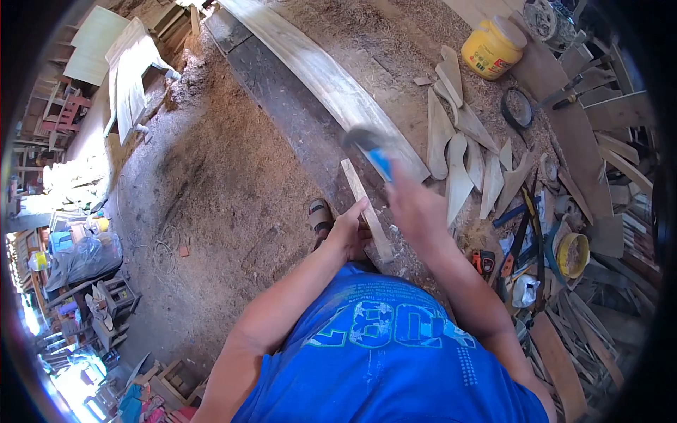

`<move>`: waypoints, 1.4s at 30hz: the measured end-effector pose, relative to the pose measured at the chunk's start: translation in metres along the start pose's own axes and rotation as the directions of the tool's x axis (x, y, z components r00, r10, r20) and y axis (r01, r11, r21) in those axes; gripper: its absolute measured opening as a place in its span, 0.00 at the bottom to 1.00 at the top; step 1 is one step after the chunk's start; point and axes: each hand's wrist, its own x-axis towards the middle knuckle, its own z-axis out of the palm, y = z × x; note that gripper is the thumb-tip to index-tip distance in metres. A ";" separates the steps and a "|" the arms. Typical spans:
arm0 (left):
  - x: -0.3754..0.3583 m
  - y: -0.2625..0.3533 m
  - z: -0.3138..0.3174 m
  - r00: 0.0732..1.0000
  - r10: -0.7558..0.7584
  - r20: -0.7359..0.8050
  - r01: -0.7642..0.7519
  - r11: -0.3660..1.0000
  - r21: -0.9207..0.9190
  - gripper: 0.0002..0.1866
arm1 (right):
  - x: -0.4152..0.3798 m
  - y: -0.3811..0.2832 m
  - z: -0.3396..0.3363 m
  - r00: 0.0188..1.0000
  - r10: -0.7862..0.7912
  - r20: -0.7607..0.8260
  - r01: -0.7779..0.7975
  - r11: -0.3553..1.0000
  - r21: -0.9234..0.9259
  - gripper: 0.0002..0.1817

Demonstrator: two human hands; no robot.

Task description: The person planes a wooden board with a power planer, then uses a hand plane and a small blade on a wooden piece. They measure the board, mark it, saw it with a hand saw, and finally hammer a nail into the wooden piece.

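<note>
My left hand (pixel 349 229) is wrapped round a narrow wooden strip (pixel 357 185), held at a slant above the near end of the dark workbench (pixel 310 134). My right hand (pixel 417 211), slightly blurred, grips the blue handle of a hammer (pixel 381 163). The hammer's dark head is up and left of that hand, near the upper end of the strip and apart from it in the view. Behind the hammer, a long pale board (pixel 317 74) lies along the bench.
Cut wooden pieces (pixel 458 180) lie right of the long board. A yellow jar (pixel 493 48), a round dark-rimmed dish (pixel 518 107), a saw (pixel 515 247) and a yellow bowl (pixel 572 255) are at the right. Wood shavings cover the floor (pixel 211 190); a plastic bag (pixel 86 257) sits left.
</note>
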 end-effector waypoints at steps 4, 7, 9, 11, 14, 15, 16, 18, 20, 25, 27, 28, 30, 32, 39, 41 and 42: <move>-0.006 0.008 0.008 0.993 -0.052 -0.109 0.057 0.997 0.042 0.28 | 0.008 0.012 0.037 0.969 0.069 0.239 -0.056 0.997 -0.060 0.26; 0.001 0.000 -0.004 0.999 -0.011 0.047 0.011 1.000 0.000 0.27 | 0.019 -0.012 -0.011 0.966 -0.119 -0.231 0.167 0.965 0.201 0.26; 0.006 -0.001 -0.002 0.999 -0.025 -0.027 0.025 1.000 -0.007 0.26 | 0.013 -0.010 -0.022 0.937 -0.140 -0.320 0.224 0.944 0.241 0.26; 0.001 0.002 0.002 0.996 -0.005 -0.086 0.007 1.000 0.030 0.25 | -0.004 -0.002 -0.014 0.786 -0.215 -0.580 0.356 0.924 0.141 0.23; 0.005 0.001 -0.002 0.998 -0.003 -0.062 0.005 0.999 0.035 0.25 | -0.010 0.024 0.034 0.997 -0.072 -0.024 0.073 0.997 0.027 0.28; 0.006 0.001 -0.003 0.997 -0.018 -0.071 0.021 0.999 0.044 0.25 | -0.010 0.025 0.042 0.911 0.148 0.385 -0.108 0.987 -0.121 0.29; 0.006 0.001 -0.002 0.996 -0.019 -0.090 0.022 0.999 0.035 0.27 | -0.009 0.025 0.045 0.930 0.158 0.333 -0.147 0.987 -0.059 0.28; 0.000 -0.002 -0.003 0.994 -0.019 -0.105 0.023 0.999 0.038 0.28 | -0.015 0.023 0.047 0.982 0.128 0.136 -0.141 0.986 0.091 0.29; 0.002 0.002 -0.003 0.992 -0.049 -0.112 0.053 0.998 0.035 0.32 | -0.011 0.029 0.042 0.982 0.167 -0.088 -0.143 0.962 0.234 0.28; 0.004 0.012 0.002 0.995 0.096 0.017 -0.096 0.995 -0.025 0.39 | 0.012 0.093 0.082 0.897 0.392 0.202 -0.437 0.857 0.275 0.14; 0.009 0.016 -0.004 0.998 0.067 0.016 -0.067 0.997 -0.038 0.41 | 0.009 0.085 0.053 0.886 0.418 0.200 -0.446 0.886 0.124 0.11; 0.008 0.017 -0.001 0.998 0.040 -0.039 -0.042 0.998 -0.049 0.41 | -0.007 0.088 0.042 0.868 0.462 0.182 -0.485 0.868 0.110 0.11; 0.010 0.014 -0.006 0.999 0.052 0.005 -0.052 0.999 -0.010 0.44 | -0.032 0.093 0.026 0.940 0.332 -0.071 -0.333 0.943 0.009 0.08; 0.007 0.013 -0.012 1.000 0.002 -0.024 -0.003 1.000 -0.019 0.49 | -0.074 0.115 0.001 0.913 0.381 -0.147 -0.388 0.922 -0.017 0.06; 0.018 0.002 -0.072 0.984 0.004 -0.179 0.027 0.985 0.168 0.44 | -0.259 0.227 -0.077 0.326 0.885 -0.333 -0.939 0.345 -0.001 0.12; 0.017 -0.002 -0.080 0.977 0.015 -0.212 0.023 0.984 0.178 0.40 | -0.294 0.245 -0.086 0.309 0.888 -0.341 -0.949 0.314 -0.042 0.13; 0.013 -0.004 -0.080 0.967 0.102 -0.233 -0.047 0.973 0.228 0.38 | -0.301 0.252 -0.088 0.300 0.891 -0.341 -0.954 0.287 -0.087 0.15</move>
